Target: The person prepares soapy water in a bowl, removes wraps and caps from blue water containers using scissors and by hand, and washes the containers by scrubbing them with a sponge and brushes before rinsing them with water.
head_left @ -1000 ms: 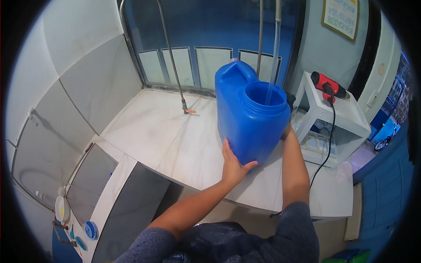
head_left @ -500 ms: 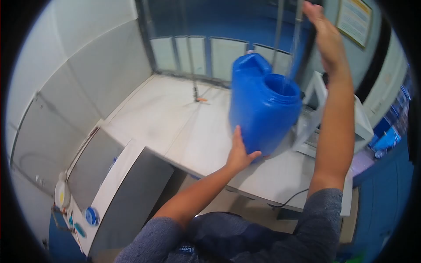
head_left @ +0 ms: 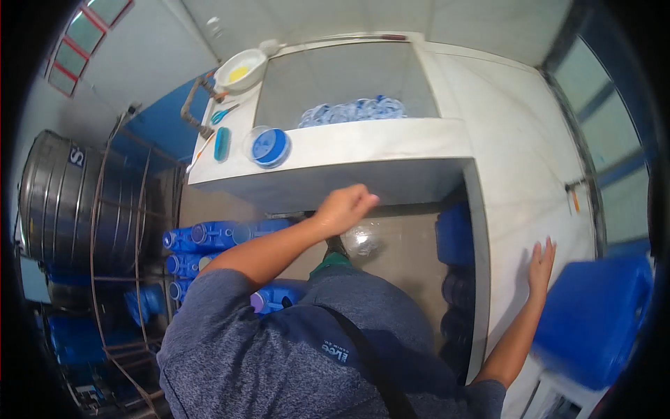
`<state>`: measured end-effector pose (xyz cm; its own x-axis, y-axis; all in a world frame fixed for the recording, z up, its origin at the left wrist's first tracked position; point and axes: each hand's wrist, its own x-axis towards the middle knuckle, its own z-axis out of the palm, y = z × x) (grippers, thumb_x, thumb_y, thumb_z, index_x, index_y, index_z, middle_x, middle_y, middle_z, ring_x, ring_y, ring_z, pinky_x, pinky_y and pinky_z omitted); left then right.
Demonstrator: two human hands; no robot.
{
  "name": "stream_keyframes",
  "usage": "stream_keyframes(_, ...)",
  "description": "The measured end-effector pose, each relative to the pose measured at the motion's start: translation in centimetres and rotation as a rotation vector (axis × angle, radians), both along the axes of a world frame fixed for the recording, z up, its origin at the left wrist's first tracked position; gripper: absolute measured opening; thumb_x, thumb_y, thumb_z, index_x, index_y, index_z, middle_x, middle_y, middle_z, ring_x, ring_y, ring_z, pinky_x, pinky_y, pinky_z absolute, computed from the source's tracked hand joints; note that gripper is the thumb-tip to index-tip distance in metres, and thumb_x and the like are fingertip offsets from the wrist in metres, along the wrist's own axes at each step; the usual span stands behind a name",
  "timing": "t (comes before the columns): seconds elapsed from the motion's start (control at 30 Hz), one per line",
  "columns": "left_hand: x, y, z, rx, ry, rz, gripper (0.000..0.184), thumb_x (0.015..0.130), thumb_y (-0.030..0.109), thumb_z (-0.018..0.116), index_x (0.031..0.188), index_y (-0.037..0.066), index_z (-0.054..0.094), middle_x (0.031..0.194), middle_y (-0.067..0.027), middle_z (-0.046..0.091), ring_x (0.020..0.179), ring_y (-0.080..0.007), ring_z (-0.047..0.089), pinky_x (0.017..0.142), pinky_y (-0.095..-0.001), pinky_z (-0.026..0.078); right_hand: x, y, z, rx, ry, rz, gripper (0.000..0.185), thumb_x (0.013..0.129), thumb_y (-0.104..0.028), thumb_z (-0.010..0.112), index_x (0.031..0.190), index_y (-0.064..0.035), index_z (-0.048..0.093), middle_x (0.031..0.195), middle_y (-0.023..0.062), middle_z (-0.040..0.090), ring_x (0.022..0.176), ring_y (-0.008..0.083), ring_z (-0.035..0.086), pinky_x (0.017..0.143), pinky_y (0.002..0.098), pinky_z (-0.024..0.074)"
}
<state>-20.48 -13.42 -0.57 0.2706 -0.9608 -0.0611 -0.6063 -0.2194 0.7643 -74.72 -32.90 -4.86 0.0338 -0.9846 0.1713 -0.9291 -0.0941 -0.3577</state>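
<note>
My left hand (head_left: 347, 208) hangs over the floor in front of the counter's sink section, its fingers curled in with nothing visible in them. Over the white counter (head_left: 513, 202) at the right, my right hand (head_left: 541, 267) has its fingers stretched out. It is beside the large blue container (head_left: 593, 318), and whether they touch cannot be told. The container's mouth is not visible. Blue and white pieces (head_left: 354, 110) lie in the sunken basin. A round tub with a blue lid or contents (head_left: 271, 148) sits on the ledge.
Teal scissors (head_left: 223, 114), a teal brush (head_left: 221, 144) and a white bowl (head_left: 241, 71) are on the ledge's left end. Blue jugs (head_left: 213, 236) stand on the floor at the left, near a metal rack and a steel tank (head_left: 63, 202). An orange-handled tap (head_left: 574, 198) is at the right.
The view has swung left toward the basin. My left hand has left the blue container and moved over the floor. My right hand has come down from the raised position near the pipe.
</note>
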Motion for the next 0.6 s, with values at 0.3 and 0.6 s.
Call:
stream_keyframes(0.3,22.8,4.7,0.5,-0.096,-0.591,0.286,0.096,0.068,0.034,0.092,0.145,0.003,0.044,0.14,-0.0253,0.047,0.132,-0.0405,0.046,0.11,-0.0484,0.038,18.5,-18.5,-8.4,0.281,0.499,-0.484,0.087,0.101,-0.069,0.026,0.159,-0.004,0.03,0.167,0.0182,0.025,0.153,0.0399,0.023,0.123,0.0573,0.0178)
stream_keyframes(0.6,28.3,-1.5,1.7,0.398,-0.518,0.076,0.133,0.053,0.041,0.096,0.16,0.006,0.024,0.149,-0.0356,0.031,0.138,-0.0525,0.037,0.112,-0.0545,0.038,67.4,-3.2,-2.4,0.192,-0.039,1.131,0.072,0.096,-0.04,0.062,0.149,0.0031,0.042,0.153,0.0283,0.043,0.144,0.0399,0.04,0.123,0.0494,0.0226)
